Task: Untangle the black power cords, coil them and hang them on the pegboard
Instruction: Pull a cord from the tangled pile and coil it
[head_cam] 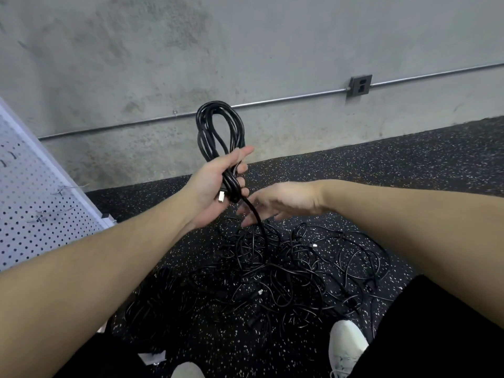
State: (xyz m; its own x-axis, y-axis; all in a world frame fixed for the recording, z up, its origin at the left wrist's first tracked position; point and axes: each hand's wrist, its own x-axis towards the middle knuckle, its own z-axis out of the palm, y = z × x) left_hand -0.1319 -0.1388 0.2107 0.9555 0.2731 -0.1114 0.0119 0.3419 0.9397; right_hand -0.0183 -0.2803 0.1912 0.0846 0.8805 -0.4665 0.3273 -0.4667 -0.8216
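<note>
The left hand (218,184) is raised above the floor (409,170), palm turned up, its fingers curled round the lower end of a coiled black cord (219,132); the grip is closed on the bundle, thumb stretched out across the loops. The coil stands up from the fist in several long loops, seen against the grey concrete wall (245,45). A pale plug end (221,197) pokes out at the heel of that palm. From under the fist one strand of the cord (255,214) drops down to the floor, into the tangled pile of black cords (272,268) that sprawls over the speckled dark floor between the person's feet and the wall. The right hand (275,199) is just beside that hanging strand, blurred, fingers stretched out and loose; it looks open, and I cannot tell whether the fingertips touch the strand. The pegboard (41,203), white and perforated, stands at the left edge of the floor, leaning into view, with a few thin metal hooks (64,190) on it. A metal conduit (272,100) runs along the wall low down to a grey outlet box (360,85). A white shoe (346,347) shows at the near edge of the floor, touching the fringe of the pile, beside a black trouser leg (436,336).
</note>
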